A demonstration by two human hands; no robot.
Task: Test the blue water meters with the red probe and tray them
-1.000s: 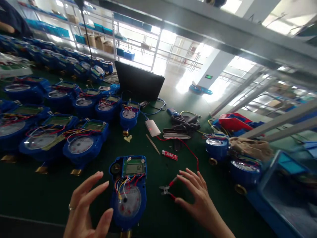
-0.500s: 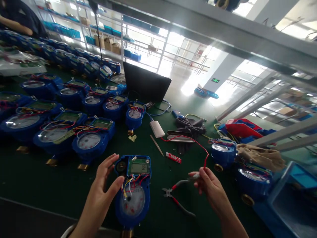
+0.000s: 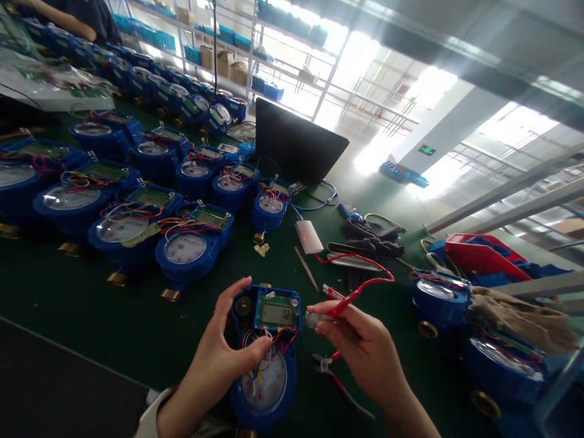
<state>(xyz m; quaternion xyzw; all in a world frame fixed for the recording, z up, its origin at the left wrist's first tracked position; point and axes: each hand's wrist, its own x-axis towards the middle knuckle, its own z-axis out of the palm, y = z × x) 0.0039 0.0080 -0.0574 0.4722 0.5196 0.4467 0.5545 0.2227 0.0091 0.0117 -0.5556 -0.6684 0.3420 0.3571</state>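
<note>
A blue water meter [image 3: 267,389] lies in front of me, its small display lit and coloured wires crossing above the round dial. My left hand [image 3: 223,353] is around its left side, fingers along the upper left edge and thumb on the wires. In my right hand [image 3: 362,344], thumb and fingers pinch the clear connector [image 3: 314,319] on the end of a red cable [image 3: 376,280]. This connector is just right of the display housing. The cable runs back to a white box [image 3: 309,236] with a small red light. Diagonal cutters [image 3: 325,365] lie partly under my right hand.
Several more blue meters [image 3: 185,248] stand in rows at the left, and two [image 3: 440,298] on the right. A black laptop screen [image 3: 298,140], a red-and-white battery [image 3: 332,292], a thin stick [image 3: 306,267] and dark gloves [image 3: 374,237] are behind. A person [image 3: 91,21] is at the far left.
My right hand has brought the connector left, up to the meter's display housing. My left hand has closed in, its thumb now on the wires. The view has shifted.
</note>
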